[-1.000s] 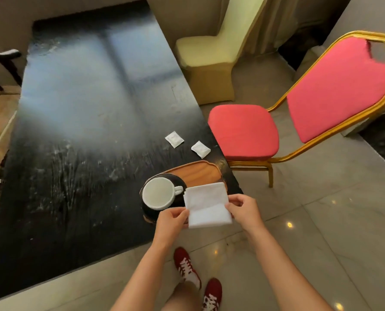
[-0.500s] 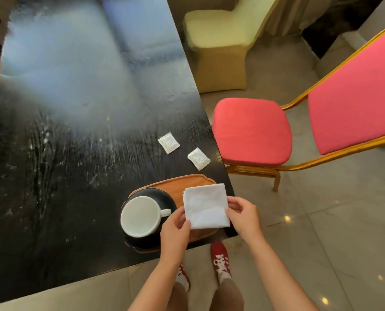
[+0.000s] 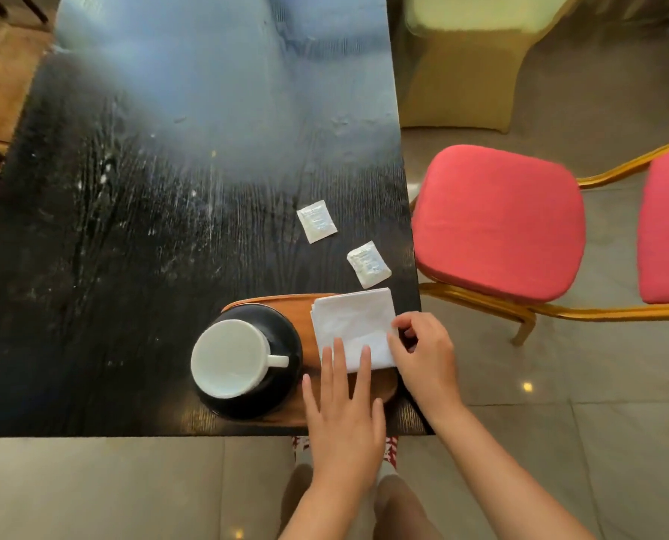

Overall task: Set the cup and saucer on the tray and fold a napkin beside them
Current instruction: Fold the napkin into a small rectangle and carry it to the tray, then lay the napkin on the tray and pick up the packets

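A person is standing at the near edge of a dark wooden tabletop (image 3: 138,267), leaning over an oval wooden tray (image 3: 298,309) that is sitting near the corner. A white cup (image 3: 229,358) is resting upright on a black saucer (image 3: 282,337) on the left part of the tray, its handle pointing right toward the napkin. The folded white napkin (image 3: 350,325) is lying on the right part of the tray, just beside the saucer, with its far corner reaching past the tray's rim.

The left hand (image 3: 342,418) is lying flat, its fingers (image 3: 338,358) straight and spread, the tips pressing down on the near edge of the napkin while the palm is covering the tray's front rim. The right hand (image 3: 422,352) is at the napkin's right edge, its fingers (image 3: 397,331) curled in and pinching that edge between thumb and forefinger.

Two small white sachets (image 3: 317,221) (image 3: 368,263) are lying on the tabletop beyond the tray, apart from each other, the nearer one just off the napkin's far corner. A red padded chair (image 3: 496,224) with a gold frame is standing to the right of the tabletop on the tiled floor (image 3: 559,442), and a pale covered chair (image 3: 461,60) is standing farther back.
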A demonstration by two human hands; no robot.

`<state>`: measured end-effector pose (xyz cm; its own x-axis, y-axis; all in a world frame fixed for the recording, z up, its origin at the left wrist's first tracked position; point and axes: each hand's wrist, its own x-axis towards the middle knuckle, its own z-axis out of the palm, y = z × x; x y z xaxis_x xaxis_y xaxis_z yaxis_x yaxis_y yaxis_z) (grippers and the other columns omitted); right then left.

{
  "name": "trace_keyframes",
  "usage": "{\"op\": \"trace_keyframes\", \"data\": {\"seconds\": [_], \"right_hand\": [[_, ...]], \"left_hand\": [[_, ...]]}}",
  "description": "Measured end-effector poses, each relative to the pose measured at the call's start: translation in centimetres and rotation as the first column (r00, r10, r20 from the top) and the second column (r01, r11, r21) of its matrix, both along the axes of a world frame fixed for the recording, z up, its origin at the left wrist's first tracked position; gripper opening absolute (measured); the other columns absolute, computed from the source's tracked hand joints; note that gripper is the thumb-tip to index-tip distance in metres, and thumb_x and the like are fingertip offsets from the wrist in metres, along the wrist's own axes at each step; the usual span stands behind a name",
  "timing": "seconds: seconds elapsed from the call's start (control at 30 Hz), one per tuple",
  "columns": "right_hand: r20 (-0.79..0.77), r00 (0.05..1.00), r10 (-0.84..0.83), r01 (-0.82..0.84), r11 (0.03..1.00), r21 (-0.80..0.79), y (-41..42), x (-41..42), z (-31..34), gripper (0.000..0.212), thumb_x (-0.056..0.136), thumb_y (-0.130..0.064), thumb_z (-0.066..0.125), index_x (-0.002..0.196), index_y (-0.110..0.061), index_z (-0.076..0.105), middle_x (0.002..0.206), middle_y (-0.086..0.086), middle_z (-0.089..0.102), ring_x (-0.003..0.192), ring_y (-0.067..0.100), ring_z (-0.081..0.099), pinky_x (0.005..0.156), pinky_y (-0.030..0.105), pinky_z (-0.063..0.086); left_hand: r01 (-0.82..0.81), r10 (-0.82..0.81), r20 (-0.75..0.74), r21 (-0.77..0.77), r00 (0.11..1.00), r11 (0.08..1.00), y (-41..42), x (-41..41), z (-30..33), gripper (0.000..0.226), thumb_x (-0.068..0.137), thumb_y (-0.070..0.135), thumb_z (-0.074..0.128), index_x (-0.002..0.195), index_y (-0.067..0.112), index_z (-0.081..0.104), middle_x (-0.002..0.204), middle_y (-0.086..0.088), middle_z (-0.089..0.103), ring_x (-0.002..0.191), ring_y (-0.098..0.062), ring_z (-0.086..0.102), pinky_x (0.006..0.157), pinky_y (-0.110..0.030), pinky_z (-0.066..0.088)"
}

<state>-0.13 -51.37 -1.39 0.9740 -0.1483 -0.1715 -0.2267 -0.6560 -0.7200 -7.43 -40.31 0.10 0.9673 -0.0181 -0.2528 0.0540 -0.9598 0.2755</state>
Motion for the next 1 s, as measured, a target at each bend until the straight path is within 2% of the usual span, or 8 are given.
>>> {"op": "trace_keyframes", "data": {"seconds": [0.03, 0.1, 0.17, 0.23, 0.6, 0.83, 0.93, 1.0], "right_hand": [[0.056, 0.994, 0.095, -0.09, 0.992, -0.086, -0.3, -0.1, -0.2, 0.025, 0.083, -0.012, 0.064, 0.108, -0.014, 0.063, 0.112, 0.005, 0.064, 0.107, 0.022, 0.056, 0.083, 0.033, 0.052], [0.143, 0.935, 0.325, -0.281, 0.923, -0.264, -1.0, -0.4, -0.8, 0.042, 0.083, -0.012, 0.064, 0.124, -0.011, 0.057, 0.134, 0.01, 0.054, 0.128, 0.03, 0.044, 0.099, 0.042, 0.039], [0.132, 0.861, 0.492, -0.408, 0.821, -0.399, -1.2, -0.5, -1.2, 0.044, 0.086, -0.019, 0.057, 0.13, -0.012, 0.053, 0.144, 0.009, 0.043, 0.137, 0.031, 0.03, 0.106, 0.048, 0.024], [0.086, 0.832, 0.548, -0.458, 0.766, -0.45, -1.2, -0.7, -1.6, 0.046, 0.088, -0.024, 0.052, 0.133, -0.014, 0.049, 0.147, 0.007, 0.038, 0.139, 0.029, 0.022, 0.108, 0.051, 0.017], [-0.017, 0.815, 0.58, -0.523, 0.721, -0.455, 0.4, -1.2, -1.4, 0.055, 0.089, -0.028, 0.056, 0.14, -0.013, 0.039, 0.151, 0.009, 0.031, 0.14, 0.031, 0.021, 0.108, 0.056, 0.017], [0.005, 0.821, 0.57, -0.511, 0.739, -0.439, 0.7, -1.3, -1.1, 0.051, 0.089, -0.027, 0.057, 0.136, -0.012, 0.045, 0.148, 0.011, 0.036, 0.138, 0.033, 0.028, 0.107, 0.059, 0.023], [0.137, 0.854, 0.502, -0.433, 0.832, -0.346, 0.5, -0.6, -0.5, 0.038, 0.091, -0.026, 0.046, 0.124, -0.012, 0.056, 0.136, 0.011, 0.052, 0.132, 0.029, 0.04, 0.109, 0.055, 0.023], [0.24, 0.899, 0.365, -0.311, 0.921, -0.234, 0.4, 1.1, 0.4, 0.034, 0.09, -0.024, 0.043, 0.116, -0.012, 0.061, 0.12, 0.008, 0.061, 0.119, 0.024, 0.052, 0.106, 0.049, 0.03]], "left_hand": [[0.032, -0.031, -0.018, 0.04, 0.999, 0.999, 0.2, -0.1, -0.3, 0.066, 0.081, 0.039, 0.056, 0.142, 0.023, 0.037, 0.151, -0.014, 0.03, 0.138, -0.032, 0.028, 0.111, -0.054, 0.021], [0.075, -0.071, -0.049, 0.091, 0.996, 0.993, 0.7, -0.3, -0.8, 0.063, 0.083, 0.047, 0.04, 0.141, 0.025, 0.038, 0.15, -0.013, 0.032, 0.138, -0.031, 0.029, 0.109, -0.052, 0.015], [0.102, -0.092, -0.083, 0.134, 0.992, 0.986, 1.4, -0.3, -1.1, 0.064, 0.082, 0.051, 0.037, 0.14, 0.025, 0.04, 0.149, -0.013, 0.034, 0.137, -0.029, 0.03, 0.109, -0.051, 0.012], [0.12, -0.108, -0.086, 0.159, 0.99, 0.98, 2.0, -0.2, -1.3, 0.065, 0.082, 0.053, 0.036, 0.14, 0.026, 0.041, 0.149, -0.014, 0.034, 0.138, -0.028, 0.031, 0.11, -0.052, 0.009], [0.189, -0.185, -0.04, 0.257, 0.982, 0.948, 4.7, -0.4, -2.0, 0.068, 0.082, 0.056, 0.033, 0.144, 0.028, 0.031, 0.153, -0.012, 0.026, 0.142, -0.022, 0.015, 0.11, -0.054, 0.008], [0.191, -0.185, -0.048, 0.255, 0.982, 0.948, 4.7, -0.5, -1.7, 0.068, 0.084, 0.056, 0.033, 0.145, 0.028, 0.029, 0.154, -0.012, 0.024, 0.143, -0.023, 0.012, 0.11, -0.054, 0.009], [0.19, -0.2, 0.03, 0.196, 0.979, 0.962, 4.4, 0.3, 0.1, 0.063, 0.084, 0.052, 0.035, 0.139, 0.022, 0.043, 0.148, -0.012, 0.037, 0.139, -0.026, 0.031, 0.106, -0.054, 0.027], [0.166, -0.178, 0.119, 0.104, 0.977, 0.981, 4.5, 2.1, 2.1, 0.053, 0.084, 0.044, 0.04, 0.127, 0.017, 0.056, 0.134, -0.011, 0.056, 0.123, -0.025, 0.053, 0.089, -0.048, 0.046]]}}
